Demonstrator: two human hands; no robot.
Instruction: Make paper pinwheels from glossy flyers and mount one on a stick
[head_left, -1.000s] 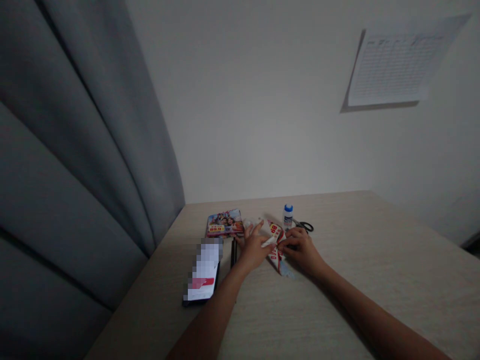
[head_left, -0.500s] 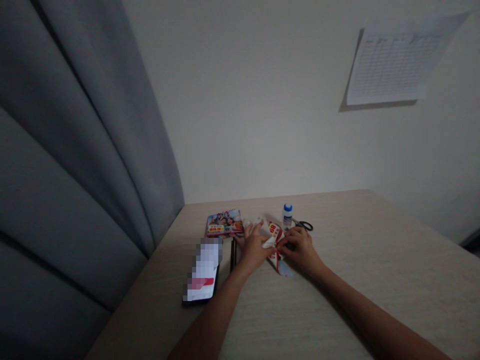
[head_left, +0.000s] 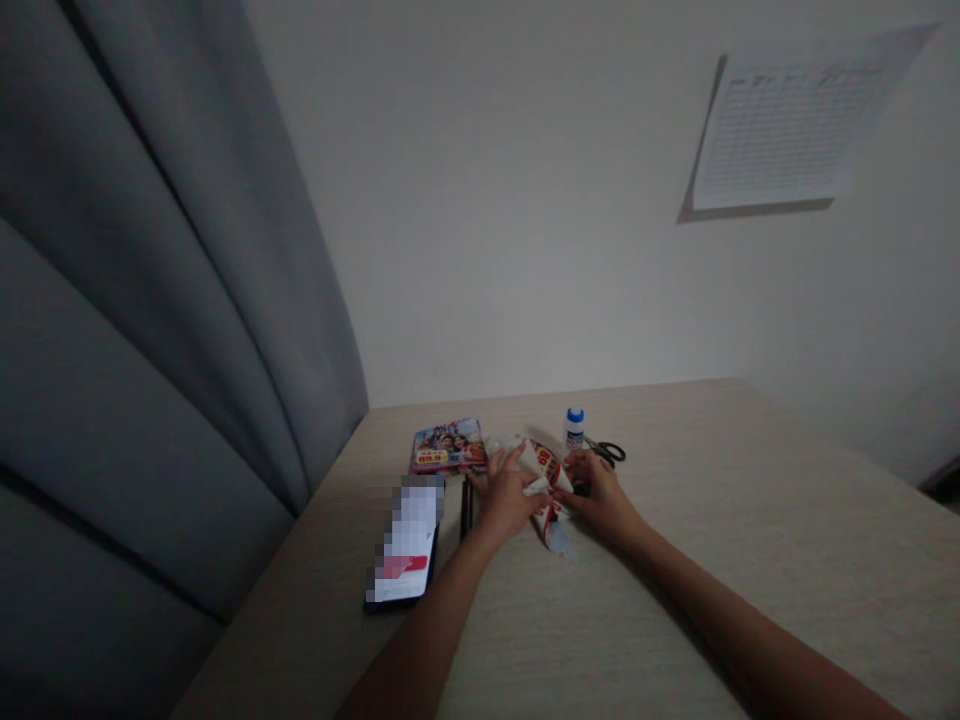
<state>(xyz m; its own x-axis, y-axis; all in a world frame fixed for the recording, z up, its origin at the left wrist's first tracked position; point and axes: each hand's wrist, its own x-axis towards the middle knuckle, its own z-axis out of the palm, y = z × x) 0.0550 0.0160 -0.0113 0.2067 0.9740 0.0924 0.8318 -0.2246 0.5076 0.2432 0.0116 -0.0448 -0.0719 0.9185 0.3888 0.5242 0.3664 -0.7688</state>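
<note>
Between my two hands lies a folded piece of white printed paper (head_left: 546, 458) with red and yellow lettering. My left hand (head_left: 506, 500) rests over its left side, thumb pressing near the middle fold and the other fingers reaching over the far part. From the right, my right hand (head_left: 600, 495) pinches the paper's edge close to the left thumb. A pale bluish, see-through scrap (head_left: 560, 540) shows at the paper's near end; I cannot tell if it is attached. Some of the folds are hidden under my fingers.
Behind my right hand stands a white glue bottle (head_left: 574, 430) with a blue cap, beside black-handled scissors (head_left: 615, 452). Printed leaflets (head_left: 450, 448) and a lit phone (head_left: 409, 550) lie to the left. Dark thin sticks (head_left: 466, 505) sit by my left wrist. A curtain (head_left: 187, 260) hangs left.
The paper's near end and the pale scrap have swung a little left. My right hand's fingers have shifted slightly at the fold, while my left hand stays almost in place.
</note>
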